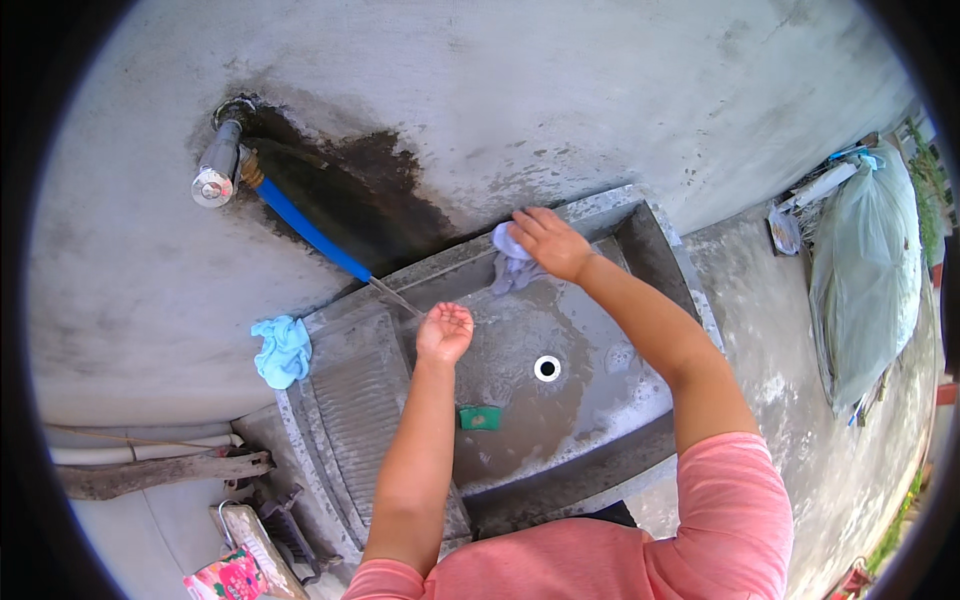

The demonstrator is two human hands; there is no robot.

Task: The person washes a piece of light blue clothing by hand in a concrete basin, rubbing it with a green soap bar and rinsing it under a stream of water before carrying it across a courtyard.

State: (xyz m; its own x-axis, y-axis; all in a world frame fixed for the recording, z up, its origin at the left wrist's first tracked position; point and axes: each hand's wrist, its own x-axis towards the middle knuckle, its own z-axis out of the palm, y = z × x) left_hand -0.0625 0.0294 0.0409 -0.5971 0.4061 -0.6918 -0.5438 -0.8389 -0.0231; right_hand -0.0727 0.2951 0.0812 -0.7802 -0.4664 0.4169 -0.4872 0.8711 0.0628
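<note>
We found the right hand (550,240) palm down on a lavender cloth (512,270), its fingers over the bunched upper end at the far side of the concrete sink (688,275); whether they gripped the cloth or only pressed it, we could not tell. From that hand the cloth lay to the left and hung toward us, its long axis running roughly from the far wall down onto the basin floor, across the line of the fingers. This, we judged, was the relation that counted: right hand touching, left hand near but apart. The left hand (445,332) sat nearer us and left of the cloth, palm up, fingers loosely cupped around nothing solid, in the water stream (393,295) from a blue hose (310,232). Farther out from the grip, on our side, we noted the drain (547,368) and a green block (480,418); off to the left, a ribbed washboard (350,410), then a light blue cloth (283,352) on the sink's corner, and the tap (218,170) on the wall beyond.
</note>
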